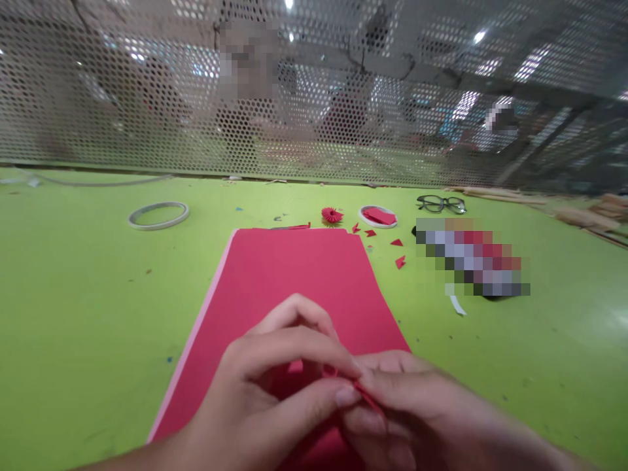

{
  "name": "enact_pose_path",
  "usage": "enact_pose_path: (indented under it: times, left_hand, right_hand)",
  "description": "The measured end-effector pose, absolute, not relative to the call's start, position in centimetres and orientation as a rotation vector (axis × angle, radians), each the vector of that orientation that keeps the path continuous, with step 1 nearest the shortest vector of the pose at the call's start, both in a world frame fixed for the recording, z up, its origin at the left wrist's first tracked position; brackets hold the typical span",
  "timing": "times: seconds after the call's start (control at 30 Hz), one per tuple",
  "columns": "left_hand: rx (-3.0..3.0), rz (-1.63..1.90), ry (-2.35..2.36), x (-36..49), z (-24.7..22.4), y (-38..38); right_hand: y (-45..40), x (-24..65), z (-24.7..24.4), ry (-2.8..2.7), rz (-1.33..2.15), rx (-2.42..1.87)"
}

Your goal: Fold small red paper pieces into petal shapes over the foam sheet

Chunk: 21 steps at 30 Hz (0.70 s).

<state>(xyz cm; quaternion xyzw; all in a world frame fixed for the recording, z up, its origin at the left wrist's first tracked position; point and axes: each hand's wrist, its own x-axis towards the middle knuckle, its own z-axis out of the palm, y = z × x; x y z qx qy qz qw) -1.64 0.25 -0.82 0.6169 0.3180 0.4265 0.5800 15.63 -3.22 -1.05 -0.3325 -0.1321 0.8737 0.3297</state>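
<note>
Our L hand (275, 379) & R hand (417, 399) pinch 1 small folded red paper piece (370, 399) over the flat red sheets (294, 281); prob. light, easily creased, best held by its folds.

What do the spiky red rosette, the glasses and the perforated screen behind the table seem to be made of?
Rosette: probably matte paper; crisp, thin folds.
Glasses: dark frame, perhaps plastic; the lenses are clear, glass or plastic.
Screen: likely grey sheet metal, rows of punched holes.

Glasses (441, 204), tape roll (157, 216) on green table (98, 294).
</note>
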Motion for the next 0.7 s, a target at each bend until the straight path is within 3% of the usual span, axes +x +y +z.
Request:
enact_pose_path:
  times: [0.23,0.37,0.43,0.7]
  left_hand:
    - [1.199,0.887,0.689,-1.1,-0.7,0.4]
    - [1.030,0.849,0.727,-1.1,-1.1,0.8]
    - [0.938,0.807,0.738,-1.1,-1.2,1.0]
    - [0.851,0.697,0.844,-0.8,-0.9,1.0]
  right_hand:
    - [-2.3,15.8,-1.6,-0.754,2.144,-1.203]
    - [-1.8,16.5,-1.0,-1.220,1.433,-1.411]
    - [-1.7,16.8,-0.5,-1.311,1.242,-1.423]
    - [-1.7,17.1,0.2,-1.063,1.772,-1.271]
